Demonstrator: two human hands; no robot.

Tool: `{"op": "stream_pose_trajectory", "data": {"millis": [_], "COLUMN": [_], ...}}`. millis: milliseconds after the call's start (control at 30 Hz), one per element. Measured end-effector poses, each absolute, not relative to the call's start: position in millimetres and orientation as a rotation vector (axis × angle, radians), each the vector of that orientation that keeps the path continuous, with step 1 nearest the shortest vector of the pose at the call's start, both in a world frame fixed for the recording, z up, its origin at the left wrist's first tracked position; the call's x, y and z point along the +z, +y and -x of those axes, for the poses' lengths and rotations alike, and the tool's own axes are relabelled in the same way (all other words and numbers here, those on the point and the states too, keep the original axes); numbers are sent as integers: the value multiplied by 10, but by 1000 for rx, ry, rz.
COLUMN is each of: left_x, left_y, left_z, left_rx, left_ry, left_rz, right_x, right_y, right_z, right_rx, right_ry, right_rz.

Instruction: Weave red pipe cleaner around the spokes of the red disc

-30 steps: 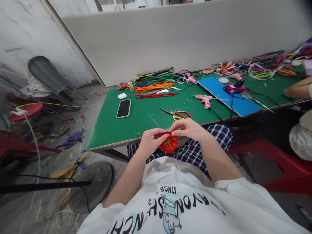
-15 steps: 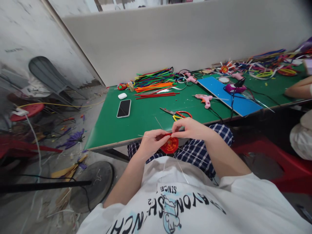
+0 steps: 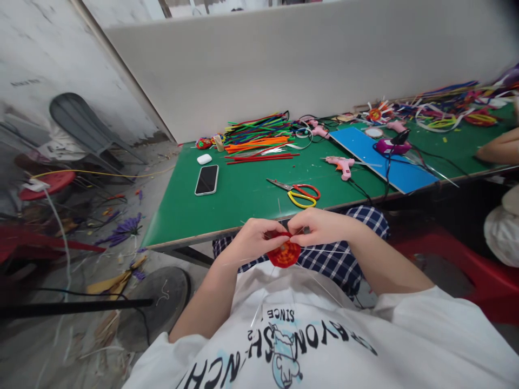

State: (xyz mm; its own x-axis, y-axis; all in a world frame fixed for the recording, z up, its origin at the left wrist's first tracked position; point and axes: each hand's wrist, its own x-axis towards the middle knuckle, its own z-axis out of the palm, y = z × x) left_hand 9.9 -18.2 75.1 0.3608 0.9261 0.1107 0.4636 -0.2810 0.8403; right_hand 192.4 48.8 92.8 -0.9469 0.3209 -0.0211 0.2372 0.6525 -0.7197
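Note:
A red and orange woven disc (image 3: pixel 284 256) with thin pale wires sticking out around it is held above my lap, just off the table's front edge. My left hand (image 3: pixel 256 237) pinches its upper left rim between thumb and fingers. At the upper right rim, my right hand (image 3: pixel 314 227) is closed, thumb against index finger; the fingertips hide the exact spot they grip. Scissors (image 3: pixel 298 193) with one red and one yellow handle loop lie on the green table (image 3: pixel 243 202) just beyond my hands, blades slightly apart.
Red pipe cleaners (image 3: pixel 263 158) and a multicoloured bundle (image 3: pixel 259 129) lie farther back. A phone (image 3: pixel 206 180) and white earbud case (image 3: pixel 204 159) are at left. Rightward are a pink glue gun (image 3: pixel 341 166), a blue board (image 3: pixel 377 154) and another person's arm (image 3: pixel 500 147).
Both hands and the disc have come slightly down toward my body, and the yellow scissor handle now shows fully. The wires around the disc point in different directions.

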Motion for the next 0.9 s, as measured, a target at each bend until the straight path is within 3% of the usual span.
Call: {"op": "stream_pose_trajectory", "data": {"millis": [667, 900], "left_x": [672, 640], "left_y": [-107, -65], "left_z": [-5, -9], "left_rx": [744, 656], "left_ry": [1260, 1166], "left_rz": [-1868, -1810], "right_x": [741, 680], "right_y": [542, 568], "right_z": [-1851, -1826], "right_rx": [1009, 1189], "right_ry": [-2632, -2669], "right_rz": [692, 637]}}
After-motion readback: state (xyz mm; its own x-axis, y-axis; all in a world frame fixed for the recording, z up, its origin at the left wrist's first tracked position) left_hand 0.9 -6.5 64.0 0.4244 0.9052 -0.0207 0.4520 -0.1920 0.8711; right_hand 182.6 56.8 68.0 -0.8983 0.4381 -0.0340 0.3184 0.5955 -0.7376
